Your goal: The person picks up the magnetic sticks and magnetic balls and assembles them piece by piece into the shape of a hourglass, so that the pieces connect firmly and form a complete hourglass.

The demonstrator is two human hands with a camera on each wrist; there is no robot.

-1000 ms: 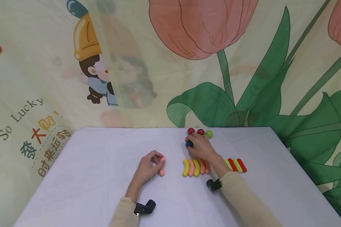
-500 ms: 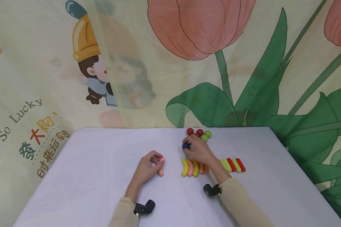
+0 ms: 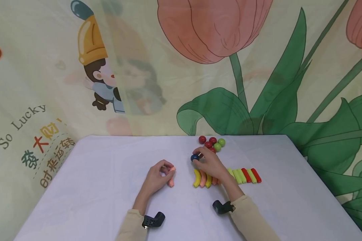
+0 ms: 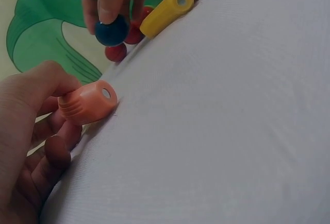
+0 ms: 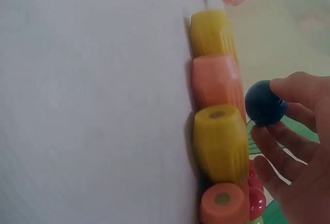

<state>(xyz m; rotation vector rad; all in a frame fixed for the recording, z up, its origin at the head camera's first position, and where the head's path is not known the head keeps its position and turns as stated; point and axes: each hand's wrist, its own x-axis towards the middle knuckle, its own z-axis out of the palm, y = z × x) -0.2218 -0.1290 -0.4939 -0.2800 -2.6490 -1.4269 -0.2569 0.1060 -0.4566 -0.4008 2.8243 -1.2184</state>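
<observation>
My right hand (image 3: 209,164) pinches a dark blue ball (image 3: 194,157) just above the table, left of the ball cluster; the same blue ball (image 5: 264,103) shows between its fingertips, and again (image 4: 111,30) in the left wrist view. My left hand (image 3: 158,175) holds a curved orange-pink piece (image 3: 171,179) with one end resting on the table, and that piece (image 4: 88,102) has a small hole in its end. Beside it lies a row of yellow and pink curved pieces (image 3: 202,178), partly under my right hand; the same row (image 5: 217,126) fills the right wrist view.
Red and green balls (image 3: 212,143) cluster at the far table edge. A second row of green and red curved pieces (image 3: 245,175) lies right of my right wrist. The white tablecloth (image 3: 102,180) covers the table; a printed fabric backdrop (image 3: 199,67) hangs behind.
My right hand has drawn back from the ball cluster toward me and leftward with the blue ball in its fingers. More balls now show behind it. The left hand has stayed still.
</observation>
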